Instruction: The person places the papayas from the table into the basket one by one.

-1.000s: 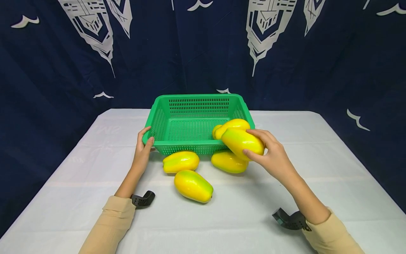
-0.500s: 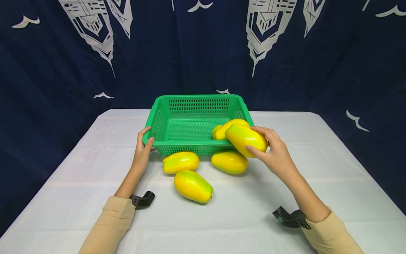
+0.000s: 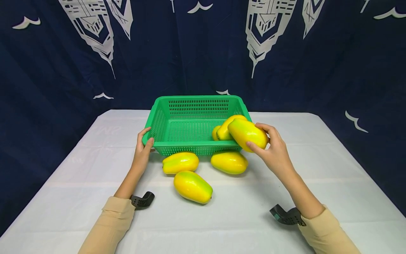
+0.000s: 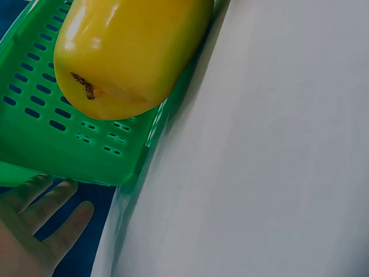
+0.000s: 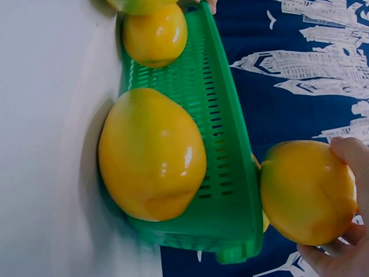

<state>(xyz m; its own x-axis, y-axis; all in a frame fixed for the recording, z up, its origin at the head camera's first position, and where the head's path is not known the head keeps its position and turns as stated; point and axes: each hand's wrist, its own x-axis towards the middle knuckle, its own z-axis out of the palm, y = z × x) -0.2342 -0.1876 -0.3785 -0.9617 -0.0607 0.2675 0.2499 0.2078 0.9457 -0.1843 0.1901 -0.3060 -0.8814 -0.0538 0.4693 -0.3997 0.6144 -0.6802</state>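
While your left hand (image 3: 141, 150) grips the near left corner of the green basket (image 3: 196, 144), your right hand (image 3: 275, 151) holds a yellow fruit (image 3: 248, 134) at its near right corner, with two fruits (image 3: 226, 131) already inside and three others (image 3: 192, 187) left before it on the table (image 3: 234, 218).

The worktop (image 3: 241, 220) is white, with rounded far corners and faint crease lines across it. A pale mark (image 3: 108, 130) near its far left is too dim to read. Behind it and along both sides hangs a navy curtain (image 3: 182, 56) printed in white. Two large towers (image 3: 268, 24) point downward, each with a smaller spire (image 3: 311, 16) just to its right. Wavy bird shapes (image 3: 356, 121) are scattered around them. The right wrist view shows more printed buildings (image 5: 337, 55), turned sideways.
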